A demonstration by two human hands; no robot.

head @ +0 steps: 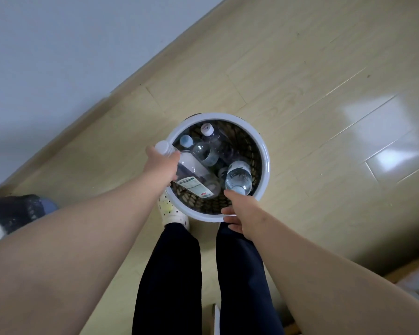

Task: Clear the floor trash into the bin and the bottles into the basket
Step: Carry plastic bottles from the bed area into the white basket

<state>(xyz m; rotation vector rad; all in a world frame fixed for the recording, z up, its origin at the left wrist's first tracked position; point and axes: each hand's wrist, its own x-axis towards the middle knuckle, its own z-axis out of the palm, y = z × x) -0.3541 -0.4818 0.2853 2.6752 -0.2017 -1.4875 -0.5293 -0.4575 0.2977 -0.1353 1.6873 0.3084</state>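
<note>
The pale wooden floor [300, 68] fills most of the frame, with a grey wall [46, 56] across the upper left. No loose trash shows on the stretch of floor in view, and the bin is out of sight.

At centre stands the round basket [264, 151], with a white rim and a dark woven wall, just ahead of the person's feet. At least three bottles already lie in it: a white-capped bottle [207, 129] toward the top, a blue-capped bottle [186, 140] to its left, and a clear bottle [205, 153] below them.

The large labelled bottle [196, 176] lies aslant over the basket's left side. Its long axis runs from the white cap at upper left, outside the rim, down-right into the opening. The left hand [160, 165] grips it at the neck with its fingers [176, 154] wrapped round, so the body already hangs over the mouth.

The small bottle [238, 175] sits over the lower right of the opening, cap end toward the bottom of the frame. The right hand [242, 213] seems to pinch that cap with its leading fingers [229, 194]; the others hang loosely spread.

Both bottles look ready to drop straight in. The large one probably needs its cap end swung inward first.
</note>
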